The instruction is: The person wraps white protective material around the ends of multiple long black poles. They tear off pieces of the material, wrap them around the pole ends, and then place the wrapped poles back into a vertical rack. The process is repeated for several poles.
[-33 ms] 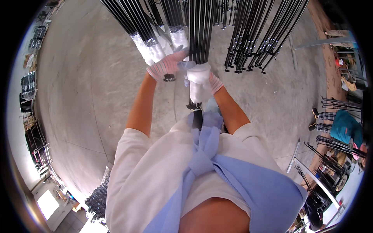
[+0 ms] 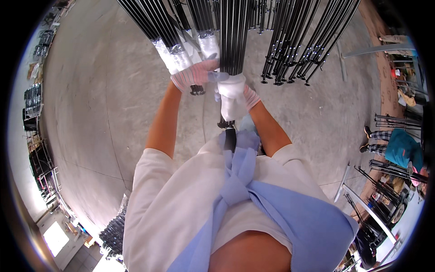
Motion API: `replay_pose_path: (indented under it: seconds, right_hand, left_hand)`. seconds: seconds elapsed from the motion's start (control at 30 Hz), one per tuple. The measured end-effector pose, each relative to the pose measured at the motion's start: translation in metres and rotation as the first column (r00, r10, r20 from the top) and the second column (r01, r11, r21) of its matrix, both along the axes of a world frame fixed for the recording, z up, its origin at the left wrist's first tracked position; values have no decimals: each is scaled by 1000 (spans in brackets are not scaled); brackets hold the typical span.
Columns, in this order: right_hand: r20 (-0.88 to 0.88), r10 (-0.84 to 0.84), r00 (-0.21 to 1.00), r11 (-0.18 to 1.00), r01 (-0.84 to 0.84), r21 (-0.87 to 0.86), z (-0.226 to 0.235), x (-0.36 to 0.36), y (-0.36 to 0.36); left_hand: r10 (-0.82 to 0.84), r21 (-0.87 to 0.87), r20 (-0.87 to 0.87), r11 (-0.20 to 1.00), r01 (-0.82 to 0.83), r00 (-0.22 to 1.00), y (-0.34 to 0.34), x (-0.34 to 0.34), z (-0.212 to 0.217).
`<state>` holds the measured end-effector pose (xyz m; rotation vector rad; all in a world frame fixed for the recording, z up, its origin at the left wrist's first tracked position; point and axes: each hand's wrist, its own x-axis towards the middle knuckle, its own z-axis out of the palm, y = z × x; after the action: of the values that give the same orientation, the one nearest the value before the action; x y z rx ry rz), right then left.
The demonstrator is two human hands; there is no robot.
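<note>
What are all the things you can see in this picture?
Black rod bundle: one, black, upright in front of the person, held in both hands.
Clear plastic wrap: several pieces, see-through white, around the lower ends of the bundles at upper left.
Other black rods: many, black, standing on the floor at upper right.
Concrete floor: one, grey, all around.
Another person: one, teal top and checked trousers, crouched at far right.
Stands on the floor: several, black, lying at lower right.
Blue cloth: one, light blue, tied around the person's front.
Left hand: white glove, grips the bundle.
Right hand: white glove, grips the bundle lower down.
</note>
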<state>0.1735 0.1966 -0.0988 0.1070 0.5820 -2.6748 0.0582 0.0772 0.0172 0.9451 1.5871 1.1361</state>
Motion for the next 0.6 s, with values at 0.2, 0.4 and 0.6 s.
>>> replay_pose_path:
  seconds: [0.2,0.4,0.6]
  right_hand:
    - [-79,-1,997,994,9,106,20,6,1]
    - [-116,-6,993,986,25,162,35,8,1]
    - [-161,-6,987,963,49,265,66,7,-3]
  left_hand:
    - [-58,-352,223,926,136,973,6,-24,-12]
    - [-134,-194,160,967,165,978,11,-24,-10]
    - [-191,-218,-145,963,157,971,13,-6,-2]
